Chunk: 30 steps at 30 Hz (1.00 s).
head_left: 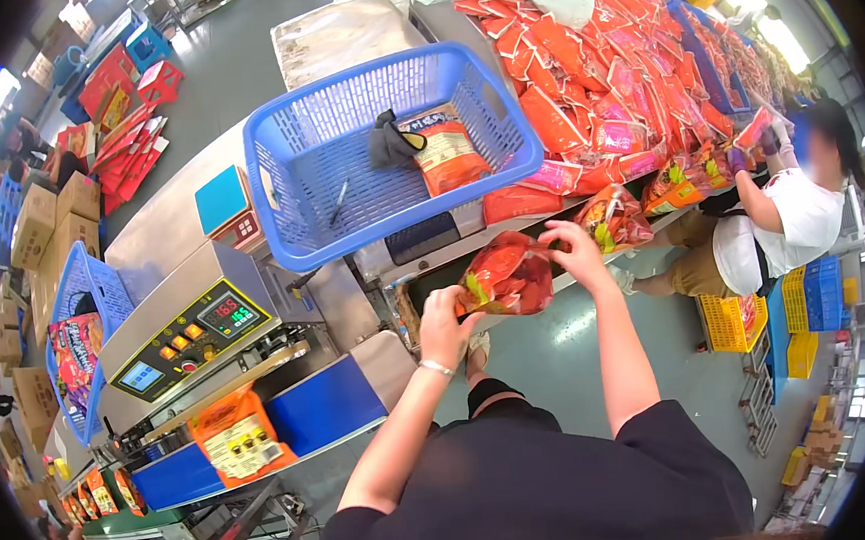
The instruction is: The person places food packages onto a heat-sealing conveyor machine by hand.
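Observation:
A red plastic food pouch (511, 277) hangs between my two hands, in front of the bench edge. Fingers and thumb of my left hand (445, 327) close on its left side. At its upper right edge, my right hand (576, 252) pinches the film. Another filled pouch (614, 219) stands just right of my right hand. Nearest to my left hand, the sealing machine (191, 332) has a lit panel, and an orange pouch (239, 436) hangs at its blue belt (332, 407).
A blue basket (399, 227) on the bench holds a printed pouch (441, 149) and a dark cloth item (390, 140). Red packets (590, 78) lie heaped behind. A co-worker (784, 205) stands at right, near yellow crates (732, 321). A small scale (226, 206) sits left of the basket.

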Each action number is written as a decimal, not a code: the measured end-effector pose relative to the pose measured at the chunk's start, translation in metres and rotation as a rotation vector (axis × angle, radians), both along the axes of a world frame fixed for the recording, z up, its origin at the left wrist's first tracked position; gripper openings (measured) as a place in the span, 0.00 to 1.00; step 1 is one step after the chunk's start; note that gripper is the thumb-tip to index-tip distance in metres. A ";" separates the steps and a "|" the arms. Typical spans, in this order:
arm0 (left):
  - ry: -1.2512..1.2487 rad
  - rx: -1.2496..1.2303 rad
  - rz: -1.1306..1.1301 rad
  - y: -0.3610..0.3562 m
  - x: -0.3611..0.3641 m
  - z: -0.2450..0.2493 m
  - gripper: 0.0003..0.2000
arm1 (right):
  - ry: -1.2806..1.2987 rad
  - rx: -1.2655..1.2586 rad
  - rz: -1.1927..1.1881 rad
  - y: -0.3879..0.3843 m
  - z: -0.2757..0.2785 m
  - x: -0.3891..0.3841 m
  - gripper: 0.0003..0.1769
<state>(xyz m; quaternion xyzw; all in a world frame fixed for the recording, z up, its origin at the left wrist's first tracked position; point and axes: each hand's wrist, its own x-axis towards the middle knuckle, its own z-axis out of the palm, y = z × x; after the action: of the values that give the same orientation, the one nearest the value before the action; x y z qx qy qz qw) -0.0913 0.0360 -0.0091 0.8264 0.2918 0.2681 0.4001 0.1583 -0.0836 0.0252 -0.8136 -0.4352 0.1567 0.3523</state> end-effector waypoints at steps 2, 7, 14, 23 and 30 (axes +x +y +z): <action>-0.010 -0.121 0.013 -0.006 0.010 -0.014 0.10 | 0.343 0.082 0.057 0.002 -0.010 -0.001 0.06; -0.268 -0.202 0.057 0.008 -0.055 0.028 0.06 | 0.486 0.307 0.158 0.010 0.056 -0.052 0.05; -0.635 -0.610 0.524 0.005 -0.148 0.080 0.04 | 0.714 0.315 0.335 0.069 0.086 -0.154 0.03; -0.563 -0.895 0.981 0.061 -0.190 -0.033 0.06 | 0.381 0.119 -0.052 0.124 -0.051 -0.166 0.09; -0.448 -1.009 1.080 0.094 -0.221 -0.072 0.10 | 0.172 -0.238 -0.032 0.153 -0.084 -0.188 0.13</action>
<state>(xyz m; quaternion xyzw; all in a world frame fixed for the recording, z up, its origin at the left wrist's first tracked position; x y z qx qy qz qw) -0.3126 0.1297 -0.0812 0.2132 0.6534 0.4216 0.5914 -0.0297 0.0696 -0.0585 -0.8400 -0.3686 0.2705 0.2921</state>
